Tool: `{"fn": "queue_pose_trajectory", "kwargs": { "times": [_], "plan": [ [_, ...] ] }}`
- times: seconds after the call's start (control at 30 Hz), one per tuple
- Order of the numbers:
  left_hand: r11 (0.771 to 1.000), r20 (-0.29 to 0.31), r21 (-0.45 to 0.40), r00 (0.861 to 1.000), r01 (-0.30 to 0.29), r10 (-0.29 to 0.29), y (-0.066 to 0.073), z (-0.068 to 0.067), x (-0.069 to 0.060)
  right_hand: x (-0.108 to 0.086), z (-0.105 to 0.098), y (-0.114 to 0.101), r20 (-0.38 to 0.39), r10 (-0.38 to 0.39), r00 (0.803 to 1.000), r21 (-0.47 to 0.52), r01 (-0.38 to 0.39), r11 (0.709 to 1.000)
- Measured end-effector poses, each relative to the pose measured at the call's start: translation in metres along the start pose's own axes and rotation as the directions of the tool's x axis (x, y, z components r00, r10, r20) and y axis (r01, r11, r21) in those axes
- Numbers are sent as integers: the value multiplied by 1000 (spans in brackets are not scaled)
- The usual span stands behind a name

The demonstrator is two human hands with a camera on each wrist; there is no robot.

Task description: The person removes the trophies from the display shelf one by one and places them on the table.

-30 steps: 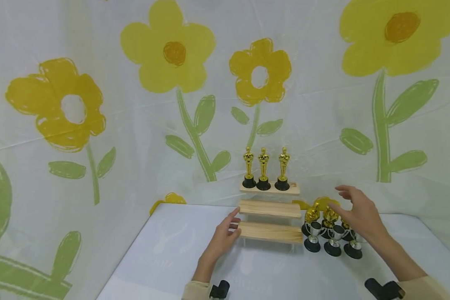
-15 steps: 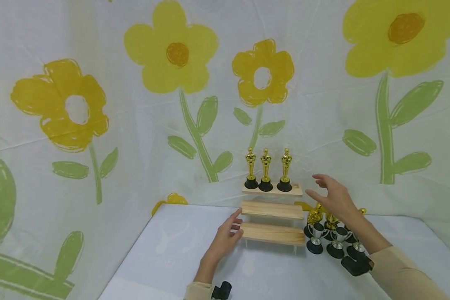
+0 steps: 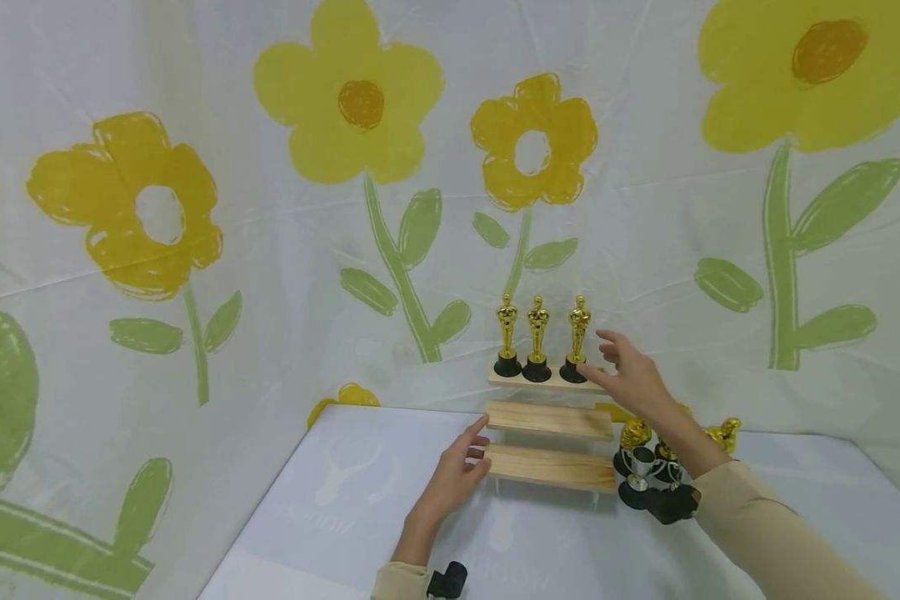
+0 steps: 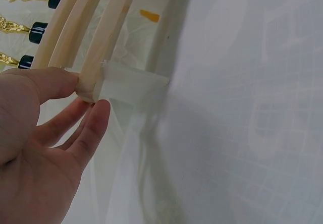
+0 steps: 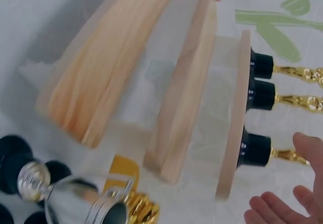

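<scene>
A three-tier wooden display shelf [image 3: 551,467] stands on the table, and its top board carries three gold figure trophies on black bases. My left hand [image 3: 450,477] holds the shelf's left end; in the left wrist view its thumb and fingertips pinch the end of a board [image 4: 90,80]. My right hand [image 3: 633,379] is beside the rightmost gold figure trophy [image 3: 579,321], thumb and fingers spread apart. In the right wrist view, that trophy's base [image 5: 256,149] stands on the top board, and the thumb comes close to its figure. Whether they touch is unclear.
Silver cup trophies [image 3: 641,467] and gold trophies [image 3: 635,433] stand on the white table [image 3: 330,500] right of the shelf, partly hidden by my right arm. The middle board [image 3: 547,419] and lower board lie below the trophies. A flower-printed cloth [image 3: 630,250] hangs behind.
My right hand has moved left from above the trophies on the table to the right end of the top board. The left hand stays at the shelf's left end.
</scene>
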State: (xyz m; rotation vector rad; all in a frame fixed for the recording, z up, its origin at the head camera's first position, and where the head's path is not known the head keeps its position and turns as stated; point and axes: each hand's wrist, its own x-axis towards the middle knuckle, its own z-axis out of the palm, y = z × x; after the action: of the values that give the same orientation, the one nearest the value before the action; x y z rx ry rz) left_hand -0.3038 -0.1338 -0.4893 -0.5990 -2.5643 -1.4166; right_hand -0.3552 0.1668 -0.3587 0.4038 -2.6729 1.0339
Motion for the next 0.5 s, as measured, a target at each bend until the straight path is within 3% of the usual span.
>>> {"fn": "queue_pose_trajectory", "kwargs": {
  "times": [0.13, 0.3, 0.5],
  "plan": [
    [1000, -2, -3, 1000, -10, 10, 0, 0, 1, 8, 9, -6, 3, 17, 1000, 32, -17, 999],
    [1000, 3, 4, 1000, 25, -25, 1, 2, 1, 14, 17, -11, 13, 55, 998, 74, -56, 996],
    [999, 5, 17, 999, 39, -39, 3, -1, 1, 19, 26, -10, -42, 39, 998, 103, -34, 994]
  ]
}}
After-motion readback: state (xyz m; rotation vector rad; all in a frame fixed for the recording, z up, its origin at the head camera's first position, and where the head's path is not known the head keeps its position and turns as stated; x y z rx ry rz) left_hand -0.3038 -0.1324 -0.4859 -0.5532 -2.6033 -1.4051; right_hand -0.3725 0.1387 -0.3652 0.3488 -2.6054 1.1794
